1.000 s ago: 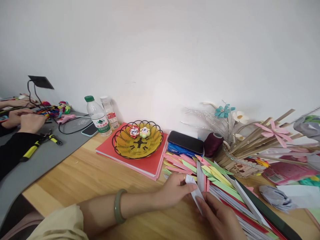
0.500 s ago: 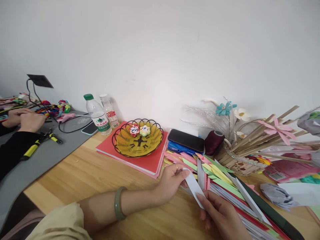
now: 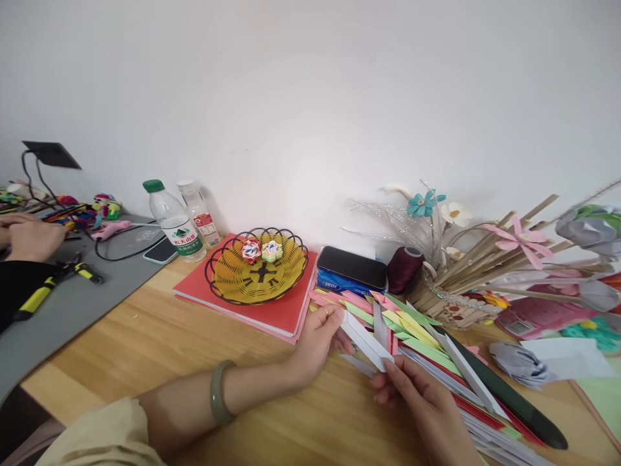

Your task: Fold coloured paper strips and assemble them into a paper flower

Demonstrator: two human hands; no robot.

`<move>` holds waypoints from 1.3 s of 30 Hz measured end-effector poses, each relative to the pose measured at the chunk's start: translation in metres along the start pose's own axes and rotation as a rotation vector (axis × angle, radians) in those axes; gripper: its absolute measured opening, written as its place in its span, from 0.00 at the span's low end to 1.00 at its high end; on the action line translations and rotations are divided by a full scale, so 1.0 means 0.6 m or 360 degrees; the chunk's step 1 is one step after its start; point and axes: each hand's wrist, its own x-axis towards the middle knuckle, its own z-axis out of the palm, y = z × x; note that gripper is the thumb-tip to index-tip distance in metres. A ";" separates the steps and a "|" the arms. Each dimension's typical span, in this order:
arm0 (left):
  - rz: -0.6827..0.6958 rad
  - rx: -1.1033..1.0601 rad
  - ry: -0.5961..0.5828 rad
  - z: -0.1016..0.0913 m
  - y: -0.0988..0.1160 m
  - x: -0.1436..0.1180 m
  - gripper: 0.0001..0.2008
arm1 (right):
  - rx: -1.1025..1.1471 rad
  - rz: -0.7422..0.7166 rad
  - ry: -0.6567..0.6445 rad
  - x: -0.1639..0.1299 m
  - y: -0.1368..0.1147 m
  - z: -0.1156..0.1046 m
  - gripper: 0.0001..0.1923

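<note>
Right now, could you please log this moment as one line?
left hand: holds white paper strip | right hand: holds strip's other end | above wooden table

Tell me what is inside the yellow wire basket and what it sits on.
Two small folded paper balls lie in the yellow basket, near its back rim. It rests on a red book; the cover beneath the basket is hidden.

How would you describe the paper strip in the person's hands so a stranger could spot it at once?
Start at the wooden table and find the fan of coloured folded strips right of the yellow basket. In front of it, the left hand and right hand pinch a folded strip by its ends. It alone is white and lifted.
</note>
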 end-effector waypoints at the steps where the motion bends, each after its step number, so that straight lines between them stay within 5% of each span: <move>1: -0.0008 -0.0038 0.0004 0.000 0.000 0.000 0.17 | 0.0015 -0.0020 0.0059 0.000 0.002 -0.002 0.18; 10: -0.0151 -0.0109 -0.0145 -0.006 -0.002 -0.001 0.24 | 0.0013 -0.0153 0.0307 -0.006 -0.004 -0.005 0.22; 16: -0.0294 -0.0028 -0.0534 -0.005 -0.004 -0.007 0.21 | -0.0032 -0.0160 0.0388 -0.009 -0.014 -0.012 0.20; 23: -0.0732 -0.0017 -0.1137 -0.002 0.007 -0.017 0.24 | -0.0361 -0.0318 0.0481 -0.020 -0.013 -0.016 0.09; 31: -0.0586 0.0336 -0.1220 0.002 -0.001 -0.021 0.23 | -0.0839 -0.0511 0.0297 -0.022 -0.010 -0.016 0.11; 35: -0.0377 0.0516 -0.1216 0.006 0.001 -0.025 0.24 | -0.0866 -0.0477 0.0304 -0.018 -0.011 -0.016 0.11; 39: -0.0444 0.0498 -0.1226 0.008 0.003 -0.025 0.25 | -0.0816 -0.0459 0.0290 -0.013 -0.007 -0.016 0.11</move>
